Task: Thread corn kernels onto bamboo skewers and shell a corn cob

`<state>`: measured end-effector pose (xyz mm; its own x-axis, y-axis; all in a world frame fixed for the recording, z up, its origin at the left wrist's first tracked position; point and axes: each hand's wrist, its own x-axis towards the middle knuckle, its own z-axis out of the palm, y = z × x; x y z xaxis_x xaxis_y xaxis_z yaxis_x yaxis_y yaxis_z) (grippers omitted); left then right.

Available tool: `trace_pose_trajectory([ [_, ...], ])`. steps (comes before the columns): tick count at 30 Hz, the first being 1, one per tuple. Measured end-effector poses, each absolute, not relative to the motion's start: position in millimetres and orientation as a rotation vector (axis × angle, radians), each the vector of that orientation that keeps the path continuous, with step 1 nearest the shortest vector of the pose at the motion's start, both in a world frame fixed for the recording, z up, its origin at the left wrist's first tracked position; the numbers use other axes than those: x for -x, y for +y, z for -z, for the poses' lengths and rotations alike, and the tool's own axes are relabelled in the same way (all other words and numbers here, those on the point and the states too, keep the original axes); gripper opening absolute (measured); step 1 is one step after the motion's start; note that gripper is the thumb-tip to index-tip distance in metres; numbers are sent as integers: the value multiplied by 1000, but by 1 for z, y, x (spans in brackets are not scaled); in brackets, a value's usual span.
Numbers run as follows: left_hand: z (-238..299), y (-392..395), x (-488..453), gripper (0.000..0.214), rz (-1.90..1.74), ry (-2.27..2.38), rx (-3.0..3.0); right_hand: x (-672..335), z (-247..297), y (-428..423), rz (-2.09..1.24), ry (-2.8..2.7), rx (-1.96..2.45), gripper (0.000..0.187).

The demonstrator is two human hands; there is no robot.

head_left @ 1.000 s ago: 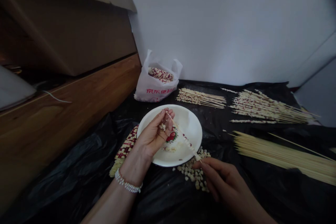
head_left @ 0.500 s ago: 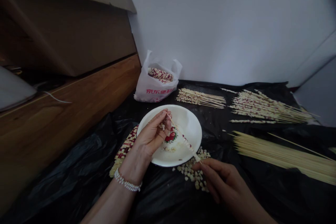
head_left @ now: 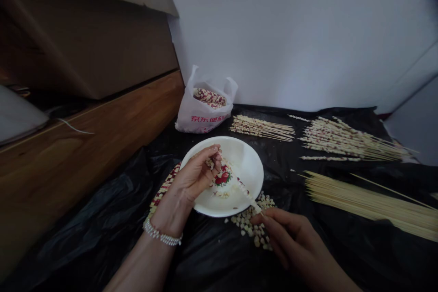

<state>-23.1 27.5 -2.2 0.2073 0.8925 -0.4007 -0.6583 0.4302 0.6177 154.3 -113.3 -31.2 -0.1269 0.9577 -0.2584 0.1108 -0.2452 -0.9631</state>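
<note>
Right hand: at the lower right of center, thumb and fingers of the right hand [head_left: 294, 232] pinch the skewer near its lower end, probably to steady it and leave the upper length free.
Left hand: mid-frame, over the basin, the left hand [head_left: 195, 175] is cupped with fingers curled around loose kernels [head_left: 209, 163]; thumb and fingertips meet by the skewer's upper tip. Whether they grip the tip itself, I cannot tell.
Basin: the white basin [head_left: 245, 155] sits at center beneath the left hand and most of the skewer, presumably so dropped bits land inside.
Kernel pile: pale kernels [head_left: 253, 227] lie on the black sheet [head_left: 112, 210] against the basin's lower right, near the right hand, perhaps for easy reach.
Sticks: bare sticks [head_left: 369, 205] lie together at right; filled skewers [head_left: 342, 139] form a heap above them, with a smaller bundle [head_left: 255, 127] right of the bag [head_left: 201, 118], seemingly kept apart by kind.
Skewer: the held skewer [head_left: 243, 189] slants from mid-frame down toward the lower right, thin, threaded with cream and dark red kernels along its lower part; its upper part is blurred among the fingers.
</note>
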Motion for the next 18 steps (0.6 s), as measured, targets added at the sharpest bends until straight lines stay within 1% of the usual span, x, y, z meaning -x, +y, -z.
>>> trace_pose_trajectory([
  [4,4,25,21,17,-1086,747,-277,-155,33,-113,-1445,-1240,1387,51],
  [7,4,24,20,20,-1047,701,-214,-156,34,-114,-1422,-1262,1378,48],
  [11,3,24,19,15,-1021,693,-198,-155,34,-113,-1420,-1277,1397,46],
  [18,4,23,19,13,-996,669,-226,-153,30,-114,-1360,-1283,1380,45],
])
